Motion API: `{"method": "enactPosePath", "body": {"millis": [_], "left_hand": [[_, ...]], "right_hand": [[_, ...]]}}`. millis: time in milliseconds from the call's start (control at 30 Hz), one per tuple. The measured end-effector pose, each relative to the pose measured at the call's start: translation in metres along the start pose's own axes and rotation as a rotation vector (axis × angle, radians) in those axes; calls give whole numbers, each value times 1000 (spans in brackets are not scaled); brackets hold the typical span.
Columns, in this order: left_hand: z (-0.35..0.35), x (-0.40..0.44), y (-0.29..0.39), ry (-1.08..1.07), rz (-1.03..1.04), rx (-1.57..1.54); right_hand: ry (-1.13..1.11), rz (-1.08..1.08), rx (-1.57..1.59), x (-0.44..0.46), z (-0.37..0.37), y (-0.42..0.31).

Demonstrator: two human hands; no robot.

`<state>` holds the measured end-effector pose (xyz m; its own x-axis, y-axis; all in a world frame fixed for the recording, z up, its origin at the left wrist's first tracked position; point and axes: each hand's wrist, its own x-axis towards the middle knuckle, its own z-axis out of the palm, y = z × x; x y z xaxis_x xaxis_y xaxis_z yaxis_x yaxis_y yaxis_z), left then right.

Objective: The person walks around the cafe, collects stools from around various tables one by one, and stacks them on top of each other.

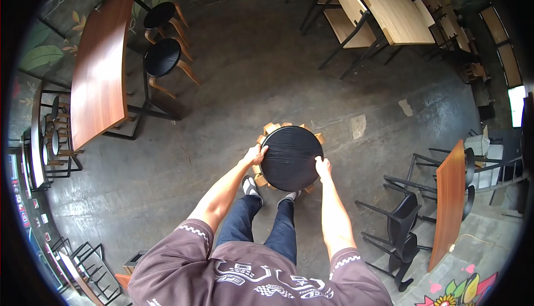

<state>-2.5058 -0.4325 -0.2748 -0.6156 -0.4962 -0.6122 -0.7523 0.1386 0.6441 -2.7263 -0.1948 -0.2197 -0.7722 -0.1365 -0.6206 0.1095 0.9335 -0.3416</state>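
A round stool (291,158) with a black seat is in front of my feet, seen from above. Several light wooden legs poke out around its rim, which looks like more than one stool stacked together. My left hand (256,154) grips the seat's left edge, thumb on top. On the opposite edge, my right hand (323,167) holds the rim in the same way. The fingers beneath the seat are hidden, and I cannot tell whether the legs touch the floor.
Two black-topped stools (162,57) stand beside a long brown table (103,64) at the upper left. A light wooden table (395,11) with chairs is at the upper right. Black chairs (401,222) and another brown table (448,203) are on the right. Concrete floor (233,78) lies between.
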Motion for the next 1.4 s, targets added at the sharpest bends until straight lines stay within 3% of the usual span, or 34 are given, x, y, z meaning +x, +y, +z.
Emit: {"method": "enactPosePath", "body": {"millis": [167, 467, 533, 600, 667, 700, 767, 867, 900, 933, 1000, 1067, 1167, 1233, 1333, 1400], "left_hand": [[34, 29, -30, -16, -115, 25], [44, 24, -36, 57, -103, -44], [37, 19, -33, 213, -45, -126], [13, -14, -10, 305, 37, -178], [-9, -55, 2, 314, 107, -321], [-17, -79, 2, 303, 123, -388], [-30, -135, -12, 250, 56, -569], [-47, -246, -49, 355, 28, -759], [-35, -303, -99, 453, -90, -895], [-52, -352, -95, 429, -256, -973], [-39, -420, -126, 624, -297, -1112], [-52, -501, -115, 880, -316, -1243], [-59, -581, -131, 1213, -70, -1448], [-59, -616, -150, 1320, -94, -1477], [-77, -645, -155, 1513, 25, -1425], [-93, -683, -165, 1651, 123, -1377]], "right_hand": [[-20, 20, 70, 26, 26, 17], [-53, 1, 85, 47, 44, 38], [215, -160, -105, 32, 42, 27], [275, -287, -13, -2, 32, 3], [178, -596, 65, -36, 29, -10], [92, -679, 216, -69, 27, -26], [-103, -784, 166, -125, 38, -47], [-494, -706, 34, -223, 64, -84], [-808, -709, -61, -267, 87, -101], [-942, -728, -73, -290, 99, -105], [-1077, -726, -183, -328, 123, -110], [-1182, -794, -286, -375, 137, -126], [-1352, -923, -359, -468, 163, -169], [-1510, -1059, -374, -531, 189, -195], [-1658, -1159, -377, -588, 217, -219], [-1818, -1107, -323, -661, 234, -231]]}}
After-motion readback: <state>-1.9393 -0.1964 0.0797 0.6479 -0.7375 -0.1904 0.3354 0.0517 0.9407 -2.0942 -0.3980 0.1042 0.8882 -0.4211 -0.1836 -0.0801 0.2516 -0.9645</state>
